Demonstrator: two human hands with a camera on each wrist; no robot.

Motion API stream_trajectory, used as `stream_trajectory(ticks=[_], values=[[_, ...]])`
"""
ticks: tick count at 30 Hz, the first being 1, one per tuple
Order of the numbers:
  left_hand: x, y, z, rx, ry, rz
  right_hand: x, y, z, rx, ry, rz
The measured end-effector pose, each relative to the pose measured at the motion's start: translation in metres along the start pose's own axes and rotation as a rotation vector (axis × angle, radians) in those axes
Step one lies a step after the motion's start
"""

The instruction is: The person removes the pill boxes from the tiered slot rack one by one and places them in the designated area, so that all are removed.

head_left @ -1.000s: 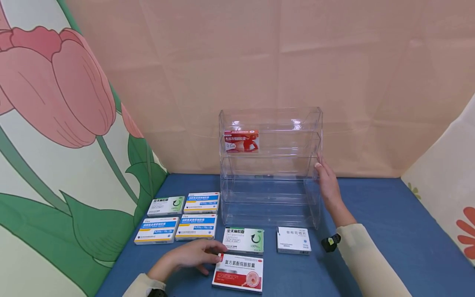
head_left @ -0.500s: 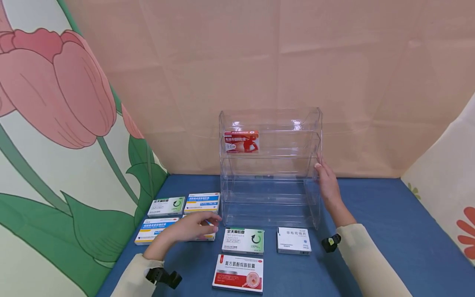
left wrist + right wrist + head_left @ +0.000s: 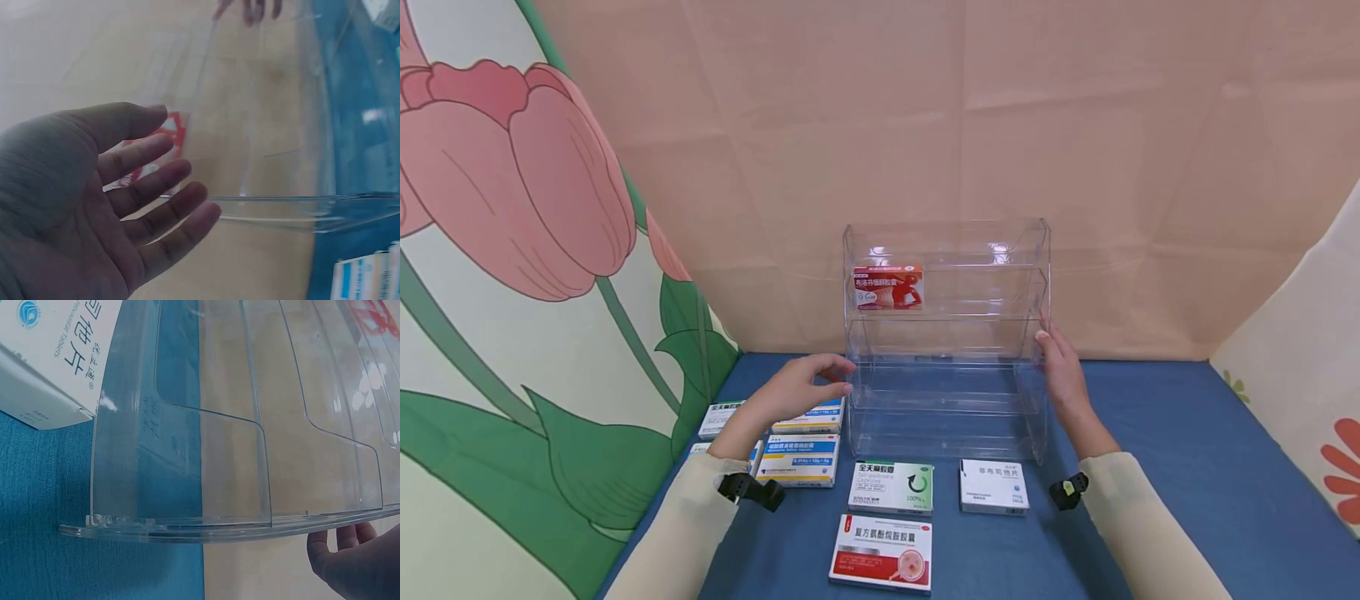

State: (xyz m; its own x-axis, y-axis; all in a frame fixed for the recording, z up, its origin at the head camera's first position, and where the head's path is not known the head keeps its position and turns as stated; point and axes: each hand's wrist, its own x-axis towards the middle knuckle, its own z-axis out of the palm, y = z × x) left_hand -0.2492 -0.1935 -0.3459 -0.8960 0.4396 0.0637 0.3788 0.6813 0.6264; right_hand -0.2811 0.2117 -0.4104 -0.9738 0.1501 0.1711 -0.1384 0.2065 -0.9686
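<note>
A clear acrylic tiered rack stands on the blue table. My left hand is at the rack's left side, fingers loosely bent and apart, with nothing held; whether the fingertips touch the rack I cannot tell. In the left wrist view, that hand's palm and spread fingers show in front of the clear panels. My right hand rests its fingers against the rack's right side wall; the right wrist view shows its fingertips at that wall's edge. A red medicine box stands in an upper tier at the left.
Before the rack lie a green-and-white box, a red-and-white box and a white box. Blue-and-white boxes and another green-and-white box lie left of the rack, partly behind my left arm. A beige backdrop hangs behind.
My left hand has moved away from the red-and-white box, up past the blue-and-white boxes to the rack's left side. My right hand and the rack have stayed in place.
</note>
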Motion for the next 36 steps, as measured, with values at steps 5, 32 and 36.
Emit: stream_trajectory(ticks=[5,32,36], values=[[0.021,0.01,-0.015,-0.026,0.046,0.07,0.005,0.006,-0.001,-0.009,-0.001,0.003],[0.11,0.061,-0.064,0.082,0.266,-0.024,0.005,0.014,0.0,-0.041,0.037,0.004],[0.116,0.063,-0.062,0.089,0.257,-0.056,0.005,0.014,-0.001,-0.04,0.028,-0.007]])
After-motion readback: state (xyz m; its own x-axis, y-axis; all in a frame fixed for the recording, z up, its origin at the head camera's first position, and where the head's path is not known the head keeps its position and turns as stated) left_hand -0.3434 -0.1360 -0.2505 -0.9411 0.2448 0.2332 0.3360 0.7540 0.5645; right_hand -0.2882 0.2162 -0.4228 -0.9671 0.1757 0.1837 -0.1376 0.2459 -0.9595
